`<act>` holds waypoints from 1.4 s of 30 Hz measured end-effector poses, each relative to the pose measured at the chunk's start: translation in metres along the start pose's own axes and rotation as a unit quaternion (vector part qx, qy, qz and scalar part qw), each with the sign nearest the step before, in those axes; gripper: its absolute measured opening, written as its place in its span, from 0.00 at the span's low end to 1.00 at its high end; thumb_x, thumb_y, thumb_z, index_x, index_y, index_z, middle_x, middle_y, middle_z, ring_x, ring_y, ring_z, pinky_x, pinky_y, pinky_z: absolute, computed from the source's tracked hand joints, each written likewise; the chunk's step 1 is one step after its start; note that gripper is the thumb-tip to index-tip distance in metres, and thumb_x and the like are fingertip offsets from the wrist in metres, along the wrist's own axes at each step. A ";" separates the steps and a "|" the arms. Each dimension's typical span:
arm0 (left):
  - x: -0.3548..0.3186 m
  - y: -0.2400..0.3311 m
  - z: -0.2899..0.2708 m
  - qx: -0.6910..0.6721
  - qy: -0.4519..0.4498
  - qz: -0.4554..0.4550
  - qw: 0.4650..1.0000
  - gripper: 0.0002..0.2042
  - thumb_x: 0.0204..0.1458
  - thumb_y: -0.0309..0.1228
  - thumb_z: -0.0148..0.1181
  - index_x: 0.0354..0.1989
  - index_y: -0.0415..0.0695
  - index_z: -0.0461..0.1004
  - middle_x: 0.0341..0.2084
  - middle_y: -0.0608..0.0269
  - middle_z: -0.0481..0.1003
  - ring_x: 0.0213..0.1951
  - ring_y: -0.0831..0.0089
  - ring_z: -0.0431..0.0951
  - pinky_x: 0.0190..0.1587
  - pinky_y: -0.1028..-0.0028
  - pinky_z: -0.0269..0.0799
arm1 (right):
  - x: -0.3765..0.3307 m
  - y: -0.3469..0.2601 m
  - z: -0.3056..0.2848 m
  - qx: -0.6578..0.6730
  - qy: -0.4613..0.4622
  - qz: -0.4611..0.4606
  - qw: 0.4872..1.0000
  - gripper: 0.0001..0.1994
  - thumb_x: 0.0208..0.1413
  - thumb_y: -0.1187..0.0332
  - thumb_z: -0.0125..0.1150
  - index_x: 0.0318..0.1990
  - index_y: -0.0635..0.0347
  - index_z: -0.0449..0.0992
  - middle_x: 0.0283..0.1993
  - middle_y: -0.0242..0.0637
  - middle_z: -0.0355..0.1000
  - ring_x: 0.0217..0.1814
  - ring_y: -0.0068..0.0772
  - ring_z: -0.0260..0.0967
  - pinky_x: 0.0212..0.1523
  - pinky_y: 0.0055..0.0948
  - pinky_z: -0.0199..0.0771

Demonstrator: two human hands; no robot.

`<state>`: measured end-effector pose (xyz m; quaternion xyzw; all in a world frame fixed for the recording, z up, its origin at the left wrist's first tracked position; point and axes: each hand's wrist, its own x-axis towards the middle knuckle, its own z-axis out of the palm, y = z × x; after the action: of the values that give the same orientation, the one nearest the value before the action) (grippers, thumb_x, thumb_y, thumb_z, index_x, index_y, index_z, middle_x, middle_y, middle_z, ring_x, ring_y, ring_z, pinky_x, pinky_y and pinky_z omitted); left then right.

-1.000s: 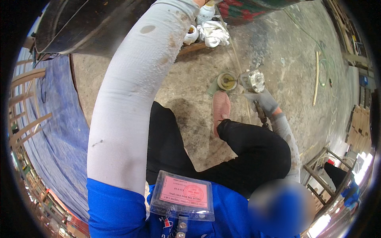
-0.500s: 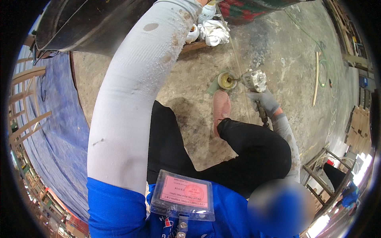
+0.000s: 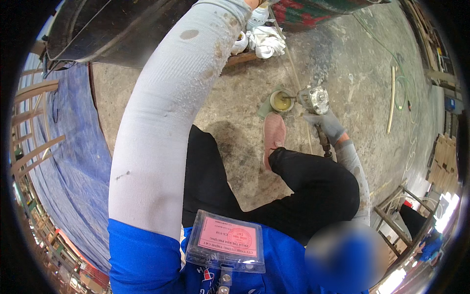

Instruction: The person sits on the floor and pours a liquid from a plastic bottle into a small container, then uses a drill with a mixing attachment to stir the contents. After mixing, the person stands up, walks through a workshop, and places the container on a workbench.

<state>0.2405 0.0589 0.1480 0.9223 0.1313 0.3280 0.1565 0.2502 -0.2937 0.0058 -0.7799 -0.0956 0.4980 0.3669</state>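
Observation:
My right hand [image 3: 331, 128], in a grey glove, is closed around the dark handle of a power tool with a round silver head [image 3: 314, 100]. A thin shaft runs left from that head into a small pot [image 3: 282, 101] of yellowish liquid on the floor. The pot stands on a greenish sheet [image 3: 265, 108], just beyond the toe of my pink shoe [image 3: 274, 131]. My left arm [image 3: 161, 117], in a stained light sleeve, reaches to the top edge. Only the wrist end of my left hand [image 3: 253, 4] shows, near a white bottle [image 3: 258, 17]; its fingers are out of sight.
Crumpled white cloth [image 3: 267, 41] lies by the bottle on a low wooden piece [image 3: 241, 58]. A large dark object [image 3: 112, 34] stands at the upper left, beside blue tarpaulin [image 3: 78, 132]. A pale stick [image 3: 391, 100] and a green hose [image 3: 402, 81] lie on the right-hand floor.
The shaft's end has shifted in the pot, and more of the yellowish liquid shows. My right hand keeps its hold on the power tool. My left arm has barely moved.

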 end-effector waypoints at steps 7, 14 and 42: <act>-0.003 0.000 0.000 0.003 0.018 0.008 1.000 0.15 0.56 0.45 0.48 0.41 0.52 0.78 0.37 0.55 0.77 0.41 0.56 0.76 0.42 0.61 0.72 | -0.004 -0.002 -0.001 -0.020 -0.016 0.007 1.000 0.17 0.47 0.69 0.68 0.44 0.66 0.74 0.37 0.27 0.71 0.35 0.19 0.64 0.36 0.24 0.67; -0.002 0.002 -0.001 0.017 -0.007 -0.011 1.000 0.15 0.56 0.46 0.48 0.40 0.52 0.78 0.37 0.54 0.77 0.41 0.56 0.76 0.42 0.61 0.72 | -0.004 0.001 0.001 -0.017 -0.015 -0.023 0.999 0.16 0.47 0.68 0.68 0.42 0.64 0.74 0.34 0.27 0.71 0.28 0.19 0.63 0.27 0.23 0.66; -0.001 -0.004 -0.001 -0.008 0.002 0.007 1.000 0.13 0.54 0.41 0.51 0.43 0.54 0.77 0.39 0.55 0.77 0.44 0.57 0.76 0.45 0.62 0.71 | -0.011 -0.016 0.007 0.014 -0.055 0.050 0.997 0.12 0.47 0.70 0.67 0.37 0.62 0.72 0.24 0.28 0.67 0.18 0.21 0.63 0.17 0.25 0.62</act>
<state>0.2388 0.0623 0.1470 0.9213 0.1228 0.3320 0.1611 0.2428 -0.2846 0.0230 -0.7498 -0.0699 0.5592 0.3467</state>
